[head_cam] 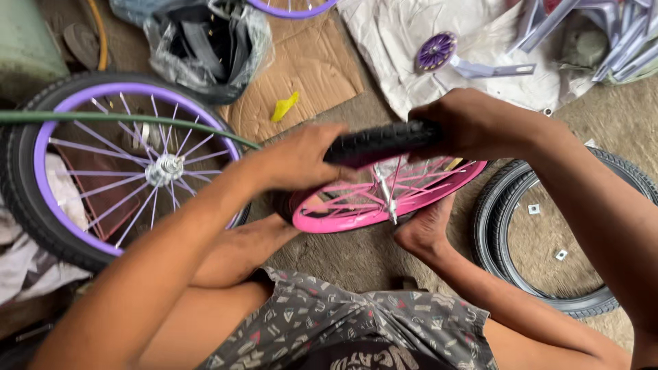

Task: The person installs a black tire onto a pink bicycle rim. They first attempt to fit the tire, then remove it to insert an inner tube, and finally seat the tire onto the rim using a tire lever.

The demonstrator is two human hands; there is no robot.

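- Both grips clenched on black tyre (381,142): left hand (301,159), right hand (473,123).
- Tyre atop pink rim (356,212).
- Advised: seat bead evenly around rim, clear of spokes.

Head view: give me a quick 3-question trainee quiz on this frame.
1. Multiple choice: the rim under the black tyre is A) pink, B) green, C) white.
2. True or false: the loose tyre on the ground at right has a rim and spokes fitted.
3. Fill in: the left hand and the right hand both grip the black ____.

Key
1. A: the pink wheel sits between the person's feet.
2. False: only bare ground shows inside it; the purple-rimmed wheel at left is the one with a tyre on.
3. tyre
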